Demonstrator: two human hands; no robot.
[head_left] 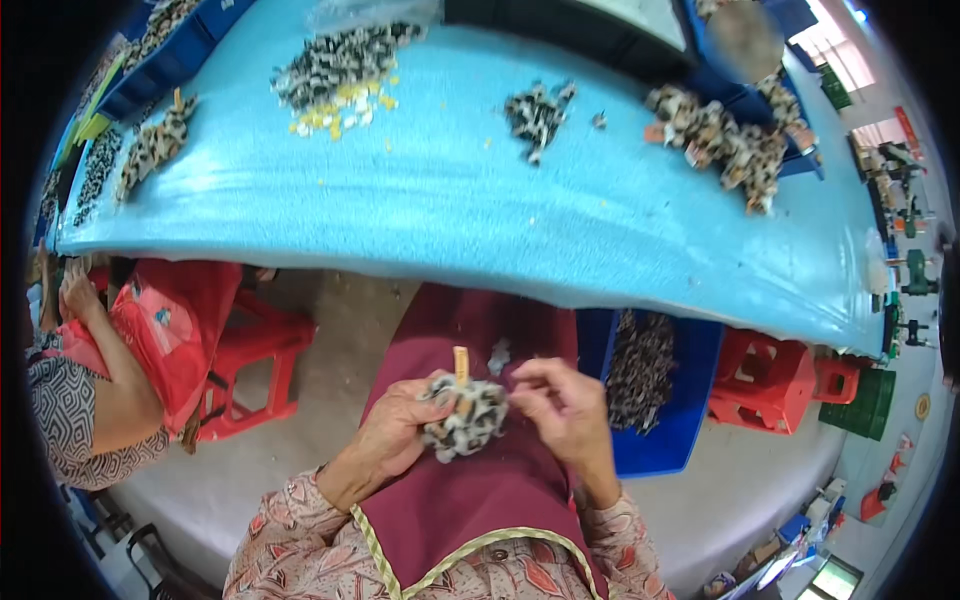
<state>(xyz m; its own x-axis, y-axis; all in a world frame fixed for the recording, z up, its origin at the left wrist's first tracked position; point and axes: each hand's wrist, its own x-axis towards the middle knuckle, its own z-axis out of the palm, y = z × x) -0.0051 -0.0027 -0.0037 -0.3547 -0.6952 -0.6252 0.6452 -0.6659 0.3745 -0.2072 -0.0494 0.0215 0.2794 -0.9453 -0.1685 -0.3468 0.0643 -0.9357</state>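
Over my lap, my left hand point(405, 418) is closed around a fluffy bunch of small black, white and tan pieces point(466, 425). A narrow yellow-orange strip point(461, 362) sticks up from the top of the bunch. What the pieces are made of is too small to tell. At the bunch's right side, my right hand point(562, 405) has its thumb and fingers curled in a pinch. Anything between those fingertips is too small to make out. A small pale tuft point(499, 355) lies on my maroon apron point(470, 510), just beyond the bunch.
A blue-covered table point(450, 190) spans the far side, bearing a black-and-white pile point(345, 65) with yellow bits point(345, 108), a smaller pile point(538, 115) and tan-black bunches point(730, 150). A blue bin point(690, 410) stands right, beside red stools point(760, 385). A co-worker's arm point(120, 370) is left.
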